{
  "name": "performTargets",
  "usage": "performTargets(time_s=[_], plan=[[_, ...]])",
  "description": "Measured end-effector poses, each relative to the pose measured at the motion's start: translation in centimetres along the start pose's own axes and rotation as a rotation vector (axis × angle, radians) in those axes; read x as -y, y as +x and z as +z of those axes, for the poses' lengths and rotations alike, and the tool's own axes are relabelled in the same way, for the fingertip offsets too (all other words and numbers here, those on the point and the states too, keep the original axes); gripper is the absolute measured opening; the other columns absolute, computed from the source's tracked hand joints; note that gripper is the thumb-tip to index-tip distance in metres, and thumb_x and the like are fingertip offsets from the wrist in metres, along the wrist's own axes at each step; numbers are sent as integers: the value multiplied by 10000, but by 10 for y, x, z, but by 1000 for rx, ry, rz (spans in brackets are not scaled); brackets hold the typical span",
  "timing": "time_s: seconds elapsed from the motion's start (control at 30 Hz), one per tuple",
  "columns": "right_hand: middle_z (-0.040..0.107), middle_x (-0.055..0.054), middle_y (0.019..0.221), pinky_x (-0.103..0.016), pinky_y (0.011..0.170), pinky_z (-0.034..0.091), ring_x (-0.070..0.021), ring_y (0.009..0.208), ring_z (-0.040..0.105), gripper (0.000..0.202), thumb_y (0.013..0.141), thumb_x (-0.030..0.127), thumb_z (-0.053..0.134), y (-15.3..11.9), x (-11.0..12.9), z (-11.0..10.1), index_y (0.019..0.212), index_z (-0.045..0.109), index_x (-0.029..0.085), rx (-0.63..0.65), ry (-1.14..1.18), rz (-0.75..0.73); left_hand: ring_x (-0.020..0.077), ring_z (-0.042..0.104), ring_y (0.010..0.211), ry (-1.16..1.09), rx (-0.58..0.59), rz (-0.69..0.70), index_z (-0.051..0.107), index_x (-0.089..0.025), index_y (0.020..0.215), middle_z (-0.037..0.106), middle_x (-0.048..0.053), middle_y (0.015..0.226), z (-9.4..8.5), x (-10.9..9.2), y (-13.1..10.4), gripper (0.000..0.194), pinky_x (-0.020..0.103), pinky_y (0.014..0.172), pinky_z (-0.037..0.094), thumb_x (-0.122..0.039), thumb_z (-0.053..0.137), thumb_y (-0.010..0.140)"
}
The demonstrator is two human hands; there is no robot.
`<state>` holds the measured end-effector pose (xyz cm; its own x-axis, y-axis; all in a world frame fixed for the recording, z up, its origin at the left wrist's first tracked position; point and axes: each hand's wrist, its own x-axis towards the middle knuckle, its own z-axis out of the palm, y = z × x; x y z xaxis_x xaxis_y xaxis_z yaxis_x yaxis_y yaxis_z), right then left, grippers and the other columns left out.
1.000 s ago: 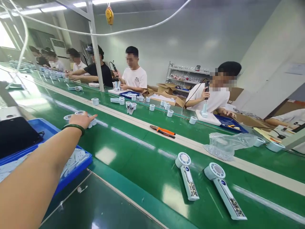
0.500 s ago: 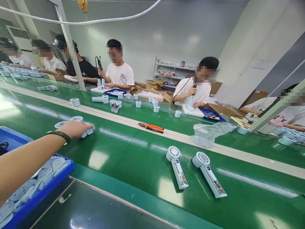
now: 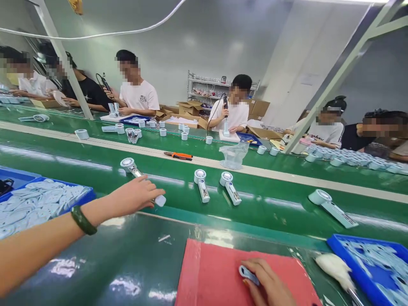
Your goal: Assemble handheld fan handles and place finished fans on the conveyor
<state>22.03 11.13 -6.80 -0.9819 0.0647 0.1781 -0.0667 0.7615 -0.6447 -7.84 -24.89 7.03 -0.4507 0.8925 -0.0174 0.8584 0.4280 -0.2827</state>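
On the left, my left hand [image 3: 134,196] reaches over the green belt, its fingers around the handle of a light-blue handheld fan [image 3: 127,163]. The fan's round head shows beyond the fingers and the handle's pale end sticks out below them; the grip itself is partly hidden. My right hand [image 3: 270,282] pinches a small light-blue plastic cover [image 3: 250,275] with a hole in its end, low over a red mat [image 3: 207,272]. Two handheld fans, one left [image 3: 202,186] and one right [image 3: 230,187], lie between the hands with inner parts showing. Another fan [image 3: 334,208] lies farther right.
Blue trays of light-blue covers stand at left [image 3: 91,195] and right [image 3: 334,242]. Beside the right tray lies a white-headed tool [image 3: 334,267]. Orange-handled pliers [image 3: 178,156] and a clear plastic bag [image 3: 234,156] rest on the belt's pale strip. Co-workers sit across the line.
The view has swung right and down, bringing my right hand, the cover and the red mat into sight. My left hand has come nearer, with a fan under its fingers.
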Motion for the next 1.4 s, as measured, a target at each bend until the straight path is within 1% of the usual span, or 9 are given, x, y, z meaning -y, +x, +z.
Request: performTargets(time_s=[0.13, 0.23, 0.37, 0.5, 0.7, 0.8, 1.07, 1.23, 1.4], plan=[[686, -132, 1109, -411, 873, 593, -278, 1000, 675, 345, 1066, 231, 405, -3, 36, -10, 1227, 708, 194, -81, -10, -59, 221, 629, 836, -20, -237, 273, 547, -316, 1415, 657, 22, 906, -31, -116, 12, 571, 448, 1008, 467, -84, 613, 898], [673, -124, 1093, -424, 888, 563, -275, 999, 642, 314, 1006, 82, 488, 2, 41, -22, 1192, 722, 175, -82, -103, -74, 227, 596, 778, -72, -334, 435, 574, -293, 1373, 632, 20, 841, -37, -195, 30, 500, 427, 876, 489, -119, 614, 906], [646, -95, 1208, -439, 986, 528, -278, 1115, 601, 395, 935, -1, 676, -3, 27, -38, 1266, 702, 214, -57, -197, -16, 235, 606, 759, -111, -370, 495, 633, -274, 1268, 657, 24, 846, -21, -250, 52, 407, 427, 796, 507, -197, 721, 879], [565, -106, 1364, -474, 1081, 485, -286, 1254, 543, 661, 864, 30, 822, -20, 19, -50, 1442, 567, 225, -49, -142, 42, 283, 657, 952, -224, -267, 431, 615, -296, 1300, 707, 51, 1071, -4, -238, 54, 636, 500, 970, 511, -226, 877, 724], [629, -88, 1200, -455, 980, 502, -284, 1131, 576, 302, 924, 89, 803, -12, 19, -50, 1189, 698, 190, -30, -156, 85, 265, 656, 1056, -428, -237, 317, 669, -323, 1214, 707, 45, 1183, 18, -200, 37, 357, 412, 922, 526, -234, 642, 868], [662, -78, 1099, -423, 930, 506, -270, 1060, 605, 154, 963, 58, 723, -1, 24, -48, 1057, 721, 180, -12, -158, 82, 250, 662, 971, -448, -256, 280, 688, -305, 1159, 708, 58, 1085, 20, -205, 35, 280, 397, 864, 535, -231, 557, 923], [718, -6, 977, -293, 756, 485, -180, 877, 672, 205, 1066, 78, 522, -6, 61, -61, 1107, 683, 197, -46, 235, 176, 283, 653, 1042, -517, -245, 161, 674, -221, 1147, 679, 102, 1143, 6, -227, 32, 271, 436, 860, 563, -378, 541, 971], [729, -1, 959, -301, 709, 448, -195, 839, 668, 130, 1028, 77, 621, 2, 89, -52, 1023, 686, 190, 74, 54, 183, 268, 613, 1152, -718, -344, 121, 620, -238, 1249, 662, 99, 1230, 17, -229, 24, 355, 425, 979, 539, -454, 542, 978], [732, -31, 1003, -324, 711, 431, -235, 898, 675, 106, 1055, 106, 612, 12, 98, -40, 1046, 691, 177, 180, -104, 149, 233, 607, 1180, -794, -360, 130, 630, -236, 1228, 664, 82, 1243, 9, -234, 25, 297, 388, 1019, 523, -403, 499, 1020]])
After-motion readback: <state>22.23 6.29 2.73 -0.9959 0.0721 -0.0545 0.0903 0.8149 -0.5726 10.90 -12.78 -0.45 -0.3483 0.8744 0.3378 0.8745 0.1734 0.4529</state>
